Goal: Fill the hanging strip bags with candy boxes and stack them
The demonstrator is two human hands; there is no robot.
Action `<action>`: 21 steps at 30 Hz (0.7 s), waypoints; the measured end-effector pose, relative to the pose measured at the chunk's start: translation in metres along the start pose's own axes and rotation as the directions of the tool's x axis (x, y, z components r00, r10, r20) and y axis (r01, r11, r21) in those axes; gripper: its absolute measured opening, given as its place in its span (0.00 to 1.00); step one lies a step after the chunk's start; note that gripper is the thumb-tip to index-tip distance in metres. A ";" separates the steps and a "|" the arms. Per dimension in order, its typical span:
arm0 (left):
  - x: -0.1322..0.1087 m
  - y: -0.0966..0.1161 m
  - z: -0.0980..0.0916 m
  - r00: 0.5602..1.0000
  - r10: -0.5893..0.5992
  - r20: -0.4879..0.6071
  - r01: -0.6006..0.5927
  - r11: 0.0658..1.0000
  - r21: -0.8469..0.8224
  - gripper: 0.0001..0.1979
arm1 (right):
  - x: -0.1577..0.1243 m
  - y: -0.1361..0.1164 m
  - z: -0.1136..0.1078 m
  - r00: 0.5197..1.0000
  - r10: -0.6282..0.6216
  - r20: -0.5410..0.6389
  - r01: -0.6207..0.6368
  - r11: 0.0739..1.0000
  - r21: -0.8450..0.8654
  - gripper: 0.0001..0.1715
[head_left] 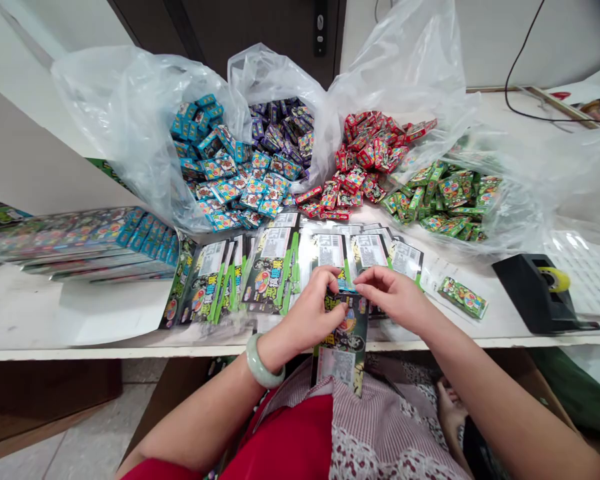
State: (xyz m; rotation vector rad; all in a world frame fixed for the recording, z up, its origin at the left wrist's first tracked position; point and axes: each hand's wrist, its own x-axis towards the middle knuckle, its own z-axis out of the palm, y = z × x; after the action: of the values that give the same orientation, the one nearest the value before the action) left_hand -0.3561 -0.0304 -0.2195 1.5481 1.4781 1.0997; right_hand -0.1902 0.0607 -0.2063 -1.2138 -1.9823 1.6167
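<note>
Close to my body, at the table's front edge, a dark printed packet [344, 337] hangs with a white label near its lower end. My left hand [316, 310] has its fingers closed on the packet's upper left side. At the upper right of the packet, my right hand [395, 297] pinches near its top edge, where a strip of blue shows. Similar black and green packets [270, 267] lie in overlapping rows just behind my hands. Beyond them, small blue boxes [220, 167], purple boxes [280, 133], red boxes [370, 150] and green boxes [455, 193] spill from clear plastic bags.
Stacked filled packs [95, 240] stand at the left beside a white sheet. A black tape dispenser [535, 293] with yellow tape sits at the right, near a single green packet [463, 297]. A dark cable [507, 87] hangs at the back right.
</note>
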 end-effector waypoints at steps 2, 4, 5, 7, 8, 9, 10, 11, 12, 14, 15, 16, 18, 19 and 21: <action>0.000 0.001 0.000 1.000 -0.001 0.009 0.001 1.000 0.001 0.12 | 0.003 -0.001 -0.002 1.000 0.014 0.015 -0.014 1.000 -0.022 0.06; 0.000 0.001 0.000 1.000 -0.003 0.019 0.003 1.000 -0.006 0.13 | 0.005 -0.001 -0.004 0.998 0.038 0.046 -0.037 0.999 -0.031 0.04; 0.001 0.002 0.000 1.000 -0.001 0.021 0.001 1.000 -0.010 0.13 | 0.006 -0.002 -0.005 0.997 0.047 0.054 -0.044 0.998 -0.040 0.03; 0.000 0.002 0.000 1.000 0.011 0.022 -0.010 1.000 -0.019 0.13 | 0.008 -0.004 -0.006 0.998 0.045 0.050 -0.041 0.996 -0.078 0.01; 0.000 0.002 0.000 1.000 0.019 0.020 -0.019 1.000 -0.024 0.12 | 0.009 -0.005 -0.006 0.998 0.039 0.045 -0.035 0.994 -0.100 0.01; 0.000 0.002 0.000 0.999 0.028 0.017 -0.028 0.999 -0.030 0.12 | 0.010 -0.007 -0.005 0.998 0.035 0.043 -0.029 0.992 -0.121 0.01; 0.000 0.002 0.000 0.999 0.034 0.015 -0.033 0.999 -0.034 0.12 | 0.010 -0.008 -0.005 0.998 0.034 0.044 -0.028 0.990 -0.137 0.02; 0.000 0.001 0.000 0.999 0.037 0.014 -0.037 0.999 -0.038 0.12 | 0.010 -0.009 -0.004 0.998 0.037 0.048 -0.030 0.989 -0.148 0.02; 0.000 0.000 0.000 0.999 0.038 0.012 -0.037 0.998 -0.041 0.12 | 0.009 -0.009 -0.003 0.998 0.039 0.049 -0.031 0.987 -0.157 0.02; -0.001 -0.002 0.000 0.999 0.034 0.008 -0.033 0.998 -0.044 0.12 | 0.006 -0.009 -0.002 0.999 0.011 0.031 -0.005 0.981 -0.194 0.02; -0.001 -0.003 0.001 1.000 0.030 0.006 -0.030 0.999 -0.045 0.12 | 0.003 -0.009 -0.001 1.000 -0.022 0.010 0.024 0.975 -0.223 0.03; -0.002 -0.003 0.001 1.000 0.029 0.004 -0.029 0.998 -0.047 0.12 | 0.001 -0.008 0.000 0.998 -0.065 -0.010 0.060 0.966 -0.251 0.03; -0.003 -0.004 0.002 0.999 0.032 0.002 -0.032 0.998 -0.049 0.12 | -0.004 -0.005 -0.001 0.990 -0.138 -0.039 0.122 0.952 -0.279 0.05; -0.003 -0.003 0.003 0.999 0.038 0.004 -0.038 0.998 -0.049 0.12 | -0.005 -0.003 -0.002 0.989 -0.144 -0.041 0.128 0.956 -0.265 0.05; -0.003 -0.002 0.004 0.998 0.056 0.016 -0.055 0.998 -0.044 0.12 | -0.003 0.000 -0.006 0.997 -0.076 -0.009 0.074 0.981 -0.181 0.05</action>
State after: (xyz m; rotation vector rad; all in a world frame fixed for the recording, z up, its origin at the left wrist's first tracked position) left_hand -0.3534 -0.0334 -0.2229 1.5732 1.3983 1.1402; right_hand -0.1846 0.0618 -0.2033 -1.1946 -2.1768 1.4121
